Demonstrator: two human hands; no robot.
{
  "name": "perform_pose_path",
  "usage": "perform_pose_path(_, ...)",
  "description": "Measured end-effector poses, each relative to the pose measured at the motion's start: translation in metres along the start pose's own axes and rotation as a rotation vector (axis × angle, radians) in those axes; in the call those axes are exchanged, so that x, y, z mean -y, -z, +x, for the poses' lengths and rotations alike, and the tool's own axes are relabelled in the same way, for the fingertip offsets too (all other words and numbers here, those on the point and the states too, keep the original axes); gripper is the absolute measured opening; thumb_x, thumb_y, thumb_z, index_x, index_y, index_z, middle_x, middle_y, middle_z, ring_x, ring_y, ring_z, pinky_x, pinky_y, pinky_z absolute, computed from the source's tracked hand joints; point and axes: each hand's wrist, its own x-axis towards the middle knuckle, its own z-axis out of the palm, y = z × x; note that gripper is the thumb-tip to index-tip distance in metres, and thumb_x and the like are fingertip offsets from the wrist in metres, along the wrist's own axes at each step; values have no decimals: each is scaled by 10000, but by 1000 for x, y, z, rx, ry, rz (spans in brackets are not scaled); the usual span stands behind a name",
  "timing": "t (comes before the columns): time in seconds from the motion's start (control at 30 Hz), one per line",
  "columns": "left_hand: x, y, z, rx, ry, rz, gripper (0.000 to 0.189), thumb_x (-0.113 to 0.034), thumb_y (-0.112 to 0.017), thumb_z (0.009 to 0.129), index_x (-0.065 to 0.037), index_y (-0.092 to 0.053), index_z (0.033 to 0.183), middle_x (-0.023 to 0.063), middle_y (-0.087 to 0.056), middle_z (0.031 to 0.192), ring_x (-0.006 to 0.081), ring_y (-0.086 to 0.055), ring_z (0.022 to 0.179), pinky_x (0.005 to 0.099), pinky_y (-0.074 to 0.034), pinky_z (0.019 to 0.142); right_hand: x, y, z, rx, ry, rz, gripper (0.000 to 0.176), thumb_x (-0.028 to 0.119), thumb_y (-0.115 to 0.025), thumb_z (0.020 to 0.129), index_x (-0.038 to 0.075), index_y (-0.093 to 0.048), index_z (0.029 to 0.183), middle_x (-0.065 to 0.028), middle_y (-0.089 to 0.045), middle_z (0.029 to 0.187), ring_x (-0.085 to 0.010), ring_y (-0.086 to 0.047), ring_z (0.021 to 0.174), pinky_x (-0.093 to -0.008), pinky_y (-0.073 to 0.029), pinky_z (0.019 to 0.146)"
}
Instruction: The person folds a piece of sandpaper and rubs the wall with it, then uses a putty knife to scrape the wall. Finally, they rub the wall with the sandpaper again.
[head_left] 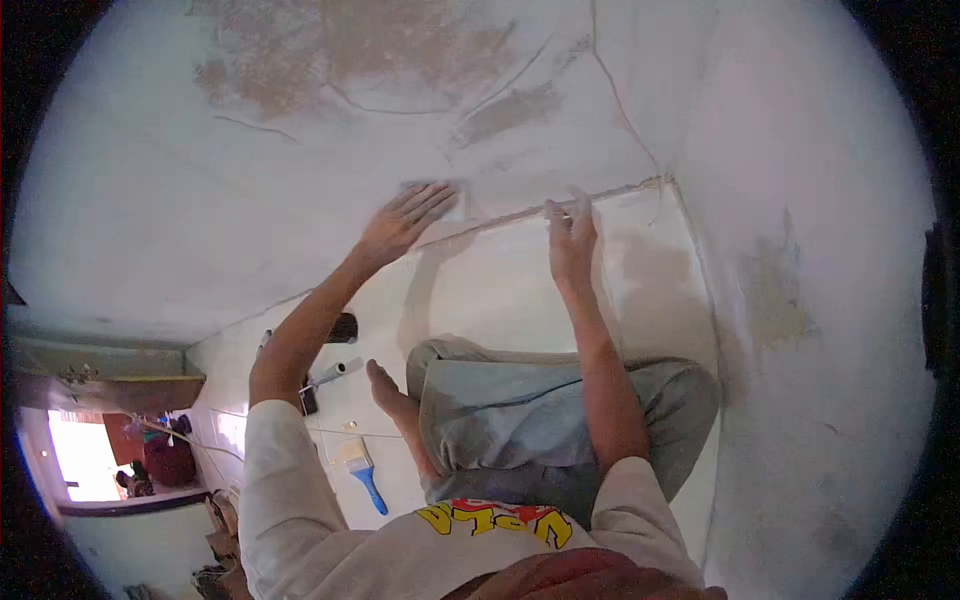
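Observation:
My left hand (408, 216) lies flat against the white wall (300, 190), fingers stretched side by side. A thin grey sheet (452, 187) shows at its fingertips, pressed to the wall under them; the palm hides the rest. To the right, my right hand (573, 240) is raised near the rough joint (510, 217) where wall and pale floor meet. Its fingers are loosely bent and apart, whitened with dust, with nothing visible in them. Above the hands the wall carries brownish bare patches (360, 50) and a long crack (615, 90).
I sit with folded legs in grey trousers (510, 400). Left of my bare foot (395, 400) lie a blue-handled paintbrush (362, 472), a tool with a pale cylindrical end (330, 374) and a dark object (343, 328). A patched side wall (820, 300) rises close on the right.

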Motion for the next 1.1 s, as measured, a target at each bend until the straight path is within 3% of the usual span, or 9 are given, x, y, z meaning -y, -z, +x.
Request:
perform_pose_path(0.1,14,-7,-13,176,-30,166,623,-228,-496,887,-66,-333,1466,86,-323,1531,224,-315,1409,417,-282,1157,10,-3,-2,-4,85,-38,456,220,-605,908,-3,-469,1282,-98,-614,879,-149,-538,748,-312,-454,694)
perform_pose_path(0.17,3,-2,10,101,-17,89,645,-261,-513,886,-59,-322,1468,88,-330,1527,210,-313,1410,409,-287,1154,33,2,-4,142,-126,21,498,274,-590,921,-5,-425,1300,-216,-624,1007,-328,-599,952,-436,-439,872)
perform_pose_path(0.2,-6,-5,32,97,-55,289,680,-279,-551,868,-43,-324,1463,99,-337,1522,225,-321,1405,402,-302,1145,28,2,-3,151,-121,17,498,274,-590,921,-5,-425,1300,-216,-624,1007,-328,-599,952,-436,-439,872)
perform_pose_path(0.27,-35,-9,90,-123,82,-178,721,-284,-595,839,-36,-326,1460,109,-338,1520,247,-332,1398,400,-308,1141,15,-2,-1,74,-12,73,516,265,-582,927,-9,-406,1327,-214,-618,1029,-311,-598,940,-418,-439,862)
perform_pose_path(0.4,-70,-2,177,-223,93,-75,765,-304,-649,804,-24,-345,1448,124,-351,1510,266,-343,1391,404,-301,1145,21,5,2,-30,66,154,514,231,-547,949,-11,-371,1367,-168,-600,1006,-257,-572,889,-384,-445,816)
perform_pose_path(0.53,-48,-6,137,-336,1,-284,668,-221,-602,832,-28,-378,1431,132,-398,1479,270,-371,1375,407,-318,1138,32,19,3,-152,-37,197,532,247,-547,955,-3,-349,1380,-120,-529,966,-206,-503,829,-365,-434,794)
perform_pose_path(0.77,1,-7,-18,-54,55,32,563,-144,-522,849,-18,-442,1393,113,-453,1445,256,-414,1354,407,-364,1104,30,3,0,-64,-55,119,592,259,-556,951,-31,-306,1401,-122,-536,992,-201,-502,858,-365,-430,789)
perform_pose_path(1.03,-51,-29,88,-306,235,-142,591,-178,-517,853,-4,-407,1408,113,-411,1476,260,-366,1383,424,-341,1112,25,1,7,-40,-124,152,626,233,-575,942,-38,-261,1412,-197,-433,1212,-277,-467,1088,-393,-377,965)
perform_pose_path(1.1,-65,-28,139,-440,217,-195,653,-232,-543,834,2,-379,1421,122,-420,1465,272,-365,1380,423,-329,1120,11,1,11,-78,-80,102,591,211,-565,946,-12,-269,1407,-156,-456,1152,-224,-484,1012,-360,-419,878)
